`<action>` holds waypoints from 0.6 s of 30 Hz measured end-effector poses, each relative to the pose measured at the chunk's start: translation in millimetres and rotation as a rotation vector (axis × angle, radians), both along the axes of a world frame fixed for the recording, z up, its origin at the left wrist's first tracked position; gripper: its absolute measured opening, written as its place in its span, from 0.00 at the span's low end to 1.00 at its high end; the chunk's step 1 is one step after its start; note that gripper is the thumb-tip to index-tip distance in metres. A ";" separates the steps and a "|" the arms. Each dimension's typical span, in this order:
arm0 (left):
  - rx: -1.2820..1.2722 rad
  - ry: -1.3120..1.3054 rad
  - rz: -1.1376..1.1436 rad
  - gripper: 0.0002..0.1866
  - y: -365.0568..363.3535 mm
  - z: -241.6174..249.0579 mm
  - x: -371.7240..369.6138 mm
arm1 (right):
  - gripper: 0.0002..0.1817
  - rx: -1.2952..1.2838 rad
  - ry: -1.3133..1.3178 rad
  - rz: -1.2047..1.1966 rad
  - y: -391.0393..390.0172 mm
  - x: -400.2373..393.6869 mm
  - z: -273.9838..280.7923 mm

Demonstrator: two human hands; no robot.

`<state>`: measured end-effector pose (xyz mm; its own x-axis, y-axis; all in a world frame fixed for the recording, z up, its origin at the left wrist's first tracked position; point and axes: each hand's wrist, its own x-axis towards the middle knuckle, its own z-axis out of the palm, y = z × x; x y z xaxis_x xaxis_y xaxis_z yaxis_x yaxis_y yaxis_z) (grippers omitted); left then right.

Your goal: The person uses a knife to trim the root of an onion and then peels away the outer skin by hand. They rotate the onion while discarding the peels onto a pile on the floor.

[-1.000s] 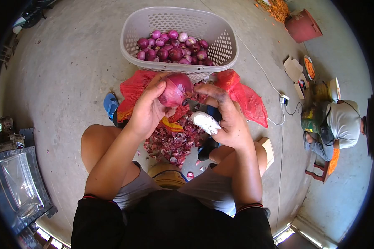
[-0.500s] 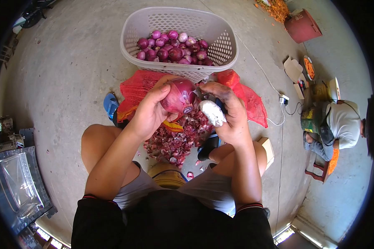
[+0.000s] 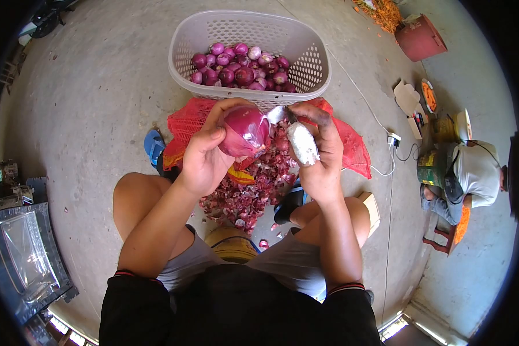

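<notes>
Onion: a large red onion point(image 3: 243, 131) is up off the floor point(image 3: 104, 115), in front of the near side of the basket point(image 3: 184, 40), glossy, with its skin looking loose low on its right side.
Left hand: the left hand point(image 3: 205, 158) is closed round the onion from the left, thumb on the near side and fingers over the top.
Right hand: the right hand point(image 3: 324, 164) is curled round a small knife point(image 3: 278, 114), its handle mostly hidden; the fingers look darkly stained.
Blade: short and shiny, it points left and reaches the onion's upper right side.
Thumb: a white wrap point(image 3: 303, 144) covers the right thumb.
Basket: grey and perforated, it stands toward the far edge of the floor, with many smaller onions point(image 3: 244, 75) inside.
Skins: a heap of red peelings point(image 3: 248, 199) lies on the floor below the hands, between the feet.
Mesh: red netting point(image 3: 184, 124) lies left of the heap, and a red bag point(image 3: 352, 144) lies right of it.
Tub: a yellow tub point(image 3: 230, 242) is between the thighs.
Right edge of the floor: a co-worker point(image 3: 476, 173) in a pale top bends over near the wall point(image 3: 484, 254).
Far right corner: a red bucket point(image 3: 421, 37) is beside orange scraps point(image 3: 380, 14).
</notes>
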<state>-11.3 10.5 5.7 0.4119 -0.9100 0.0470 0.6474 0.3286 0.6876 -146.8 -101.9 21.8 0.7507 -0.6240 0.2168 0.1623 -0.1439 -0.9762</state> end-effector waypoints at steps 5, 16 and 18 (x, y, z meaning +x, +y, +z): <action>-0.147 -0.131 -0.037 0.35 3.3 -1.4 7.4 | 0.16 0.202 -0.074 -0.143 -4.2 2.6 1.1; 0.155 -0.073 0.003 0.27 3.7 1.2 12.9 | 0.24 -0.270 0.377 0.250 -21.6 -15.8 6.7; 0.179 -0.035 0.022 0.26 1.9 5.8 10.0 | 0.22 -0.321 0.335 0.287 -21.8 -16.6 5.9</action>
<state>-1.3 12.4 11.6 0.4330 -0.8958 -0.1001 0.6162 0.2131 0.7582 -163.4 -123.7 27.8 0.9417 -0.3260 0.0829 -0.0731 -0.4390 -0.8955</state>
